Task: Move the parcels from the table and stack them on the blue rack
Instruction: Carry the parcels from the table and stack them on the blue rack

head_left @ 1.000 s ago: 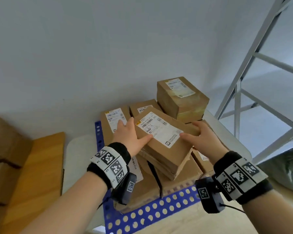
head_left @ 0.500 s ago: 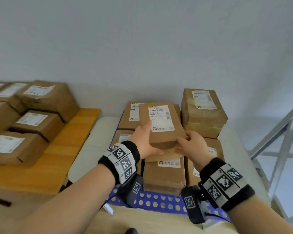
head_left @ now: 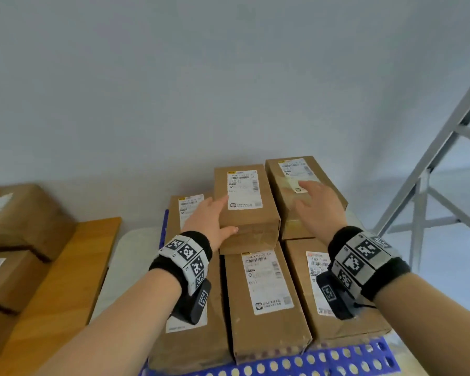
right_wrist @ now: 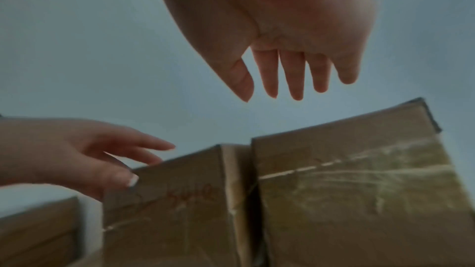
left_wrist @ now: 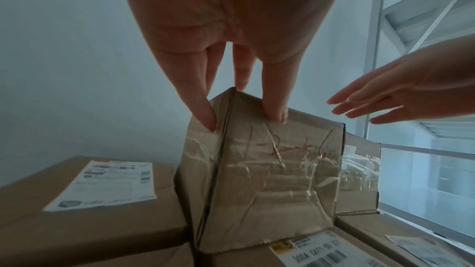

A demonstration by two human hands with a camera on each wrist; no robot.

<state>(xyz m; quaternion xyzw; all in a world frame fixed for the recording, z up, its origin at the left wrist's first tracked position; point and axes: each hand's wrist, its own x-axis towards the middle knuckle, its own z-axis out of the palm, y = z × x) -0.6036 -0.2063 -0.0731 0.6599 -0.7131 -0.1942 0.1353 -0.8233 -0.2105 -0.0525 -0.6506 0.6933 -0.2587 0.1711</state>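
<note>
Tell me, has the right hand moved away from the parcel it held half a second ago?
Yes. The right hand has let go of the middle parcel and moved right, now open above the taller parcel beside it. The left hand still touches the middle parcel.

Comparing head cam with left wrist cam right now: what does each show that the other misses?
Only the head view shows the blue rack, the shipping label on top of the middle parcel, and more parcels waiting on the wooden table to the left.

Only the left wrist view shows that parcel's taped front face with red handwriting and the left fingertips touching its near upper corner.

Both show the left hand touching the parcel and the right hand open, off it, fingers straight.
</note>
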